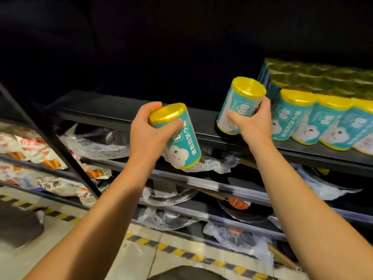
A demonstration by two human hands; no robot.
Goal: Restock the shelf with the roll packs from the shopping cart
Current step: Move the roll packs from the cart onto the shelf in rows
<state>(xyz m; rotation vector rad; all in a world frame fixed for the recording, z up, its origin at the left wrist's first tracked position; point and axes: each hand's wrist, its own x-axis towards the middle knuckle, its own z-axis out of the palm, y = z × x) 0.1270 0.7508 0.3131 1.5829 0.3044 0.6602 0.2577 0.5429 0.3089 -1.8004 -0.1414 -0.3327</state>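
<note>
My left hand (pixel 148 131) grips a teal roll pack with yellow ends (pixel 181 138), held tilted in the air just in front of the black top shelf (pixel 113 112). My right hand (pixel 252 123) holds a second roll pack (pixel 235 102), whose base rests on the shelf edge while it leans left. To its right, a row of matching roll packs (pixel 314 122) stands upright on the shelf, with more packs stacked behind them. The shopping cart is out of view.
Below the top shelf, lower shelves (pixel 201 178) hold plastic-wrapped pans. A slanted black upright (pixel 50 142) separates bagged goods (pixel 30 150) on the left. Yellow-black hazard tape (pixel 181 253) runs along the floor.
</note>
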